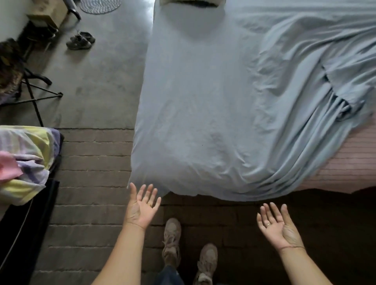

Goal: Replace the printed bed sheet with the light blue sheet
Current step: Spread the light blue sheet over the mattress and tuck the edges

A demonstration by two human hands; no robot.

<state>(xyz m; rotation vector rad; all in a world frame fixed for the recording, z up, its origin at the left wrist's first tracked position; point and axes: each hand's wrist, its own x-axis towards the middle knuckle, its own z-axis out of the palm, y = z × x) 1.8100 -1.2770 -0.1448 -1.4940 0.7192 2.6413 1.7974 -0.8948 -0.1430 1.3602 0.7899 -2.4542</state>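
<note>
The light blue sheet (195,114) lies spread over the left and middle of the bed, smooth on the left and bunched in folds toward the right. A pinkish bare strip of mattress (350,162) shows at the right near corner. My left hand (141,205) is held palm up with fingers spread, just below the sheet's near left corner and not holding it. My right hand (276,225) is also palm up and empty, a little below the sheet's near edge. The printed sheet (24,160), pastel yellow, purple and pink, lies bundled at the far left.
A pillow (191,2) sits at the head of the bed. My two feet in tan shoes (189,250) stand on the brick floor by the bed. A pair of dark shoes (80,40), a chair's black legs (34,91) and a dark furniture edge (24,234) stand to the left.
</note>
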